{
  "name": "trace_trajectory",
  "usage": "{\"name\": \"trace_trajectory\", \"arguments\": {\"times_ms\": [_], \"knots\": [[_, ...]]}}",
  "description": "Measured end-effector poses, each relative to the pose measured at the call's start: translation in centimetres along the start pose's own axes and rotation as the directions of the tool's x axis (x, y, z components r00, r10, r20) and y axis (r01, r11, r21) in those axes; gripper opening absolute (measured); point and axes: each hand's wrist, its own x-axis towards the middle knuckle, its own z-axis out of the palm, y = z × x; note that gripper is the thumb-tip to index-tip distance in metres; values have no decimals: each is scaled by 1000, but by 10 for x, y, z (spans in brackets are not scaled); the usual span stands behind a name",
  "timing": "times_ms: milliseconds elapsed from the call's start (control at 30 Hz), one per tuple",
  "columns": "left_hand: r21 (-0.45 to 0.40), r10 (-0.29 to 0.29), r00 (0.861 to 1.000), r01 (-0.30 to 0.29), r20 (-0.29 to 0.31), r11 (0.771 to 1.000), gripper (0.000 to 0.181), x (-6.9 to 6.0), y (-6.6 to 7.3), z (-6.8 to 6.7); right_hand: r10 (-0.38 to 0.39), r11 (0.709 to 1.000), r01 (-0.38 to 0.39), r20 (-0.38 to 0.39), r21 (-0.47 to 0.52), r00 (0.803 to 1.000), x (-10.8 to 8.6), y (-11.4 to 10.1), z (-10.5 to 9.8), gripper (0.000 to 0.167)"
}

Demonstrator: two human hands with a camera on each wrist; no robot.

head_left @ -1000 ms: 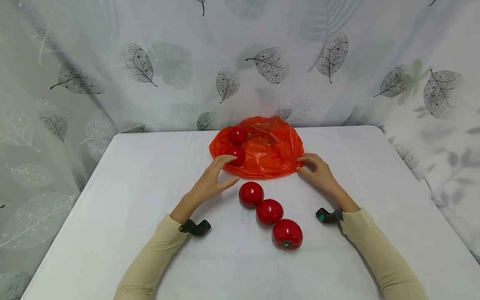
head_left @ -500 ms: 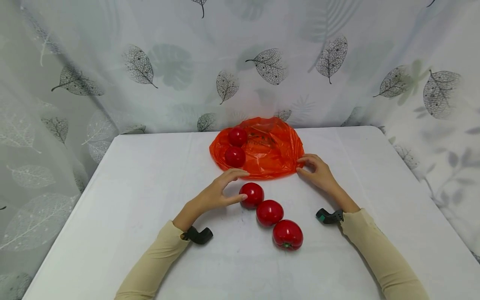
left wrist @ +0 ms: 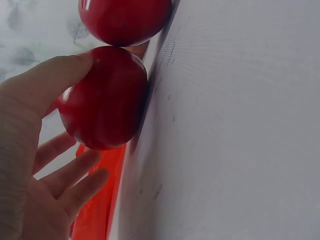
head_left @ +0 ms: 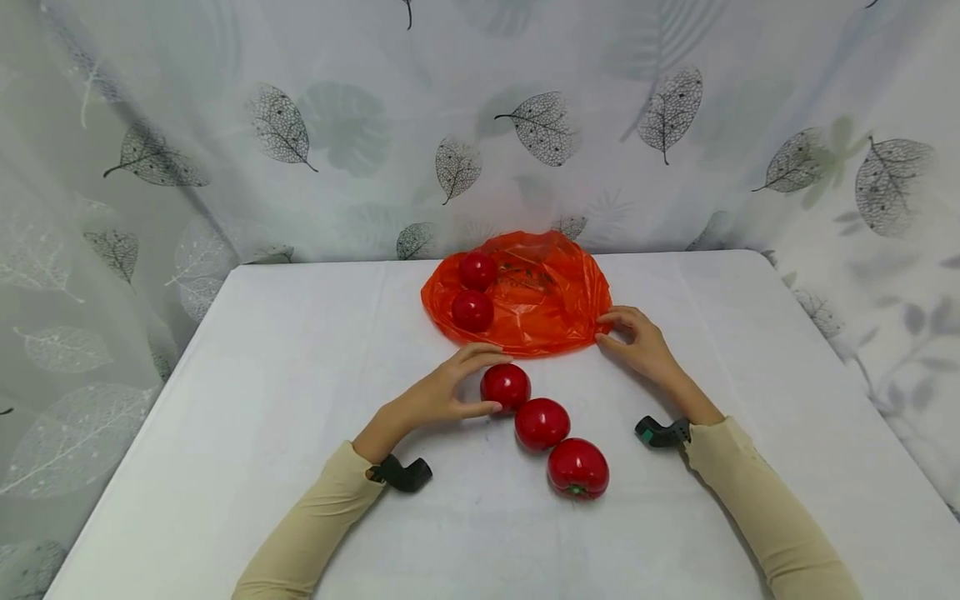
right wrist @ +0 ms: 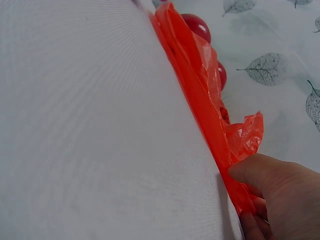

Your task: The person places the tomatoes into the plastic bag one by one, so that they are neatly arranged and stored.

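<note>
My left hand [head_left: 442, 392] has its thumb and index finger around the nearest-to-bag tomato [head_left: 506, 387], round, red and shiny, which sits on the table. In the left wrist view the thumb lies on this tomato [left wrist: 105, 100], and the other fingers extend beyond it. My right hand [head_left: 637, 343] pinches the right edge of an orange-red plastic bag [head_left: 543, 312]. In the right wrist view, thumb and fingers hold the bag's rim [right wrist: 220, 150]. Two more red tomatoes lie on the bag's left part, one behind [head_left: 477, 271] the other [head_left: 472, 311].
A second loose tomato [head_left: 542, 424] sits close to the first, toward the front right. Beyond it a larger red one with a green stem end [head_left: 578, 468] faces me. A leaf-patterned curtain [head_left: 337, 125] hangs behind the white table [head_left: 300, 333].
My left hand has drawn back from the tomato on the bag, moved toward me and right, and closed around the loose tomato. My right hand keeps its hold on the bag.
</note>
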Motion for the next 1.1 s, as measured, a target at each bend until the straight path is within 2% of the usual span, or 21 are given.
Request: {"name": "trace_trajectory", "arguments": {"times_ms": [267,467,733,1100], "knots": [[-22,8,999,-7,34,1000,64,-1,-1,5,10,1000,-10,3,-6,1000,-2,-2,1,31],[-24,-14,999,15,46,1000,62,-1,-1,8,18,1000,-18,10,-4,1000,-3,-2,1,31],[-34,-22,999,23,37,999,61,-1,1,9,5,1000,-5,5,-1,1000,-3,1,2,31],[-32,19,1000,-19,11,999,60,1,2,8,-9,1000,8,4,22,1000,0,2,0,30]]}}
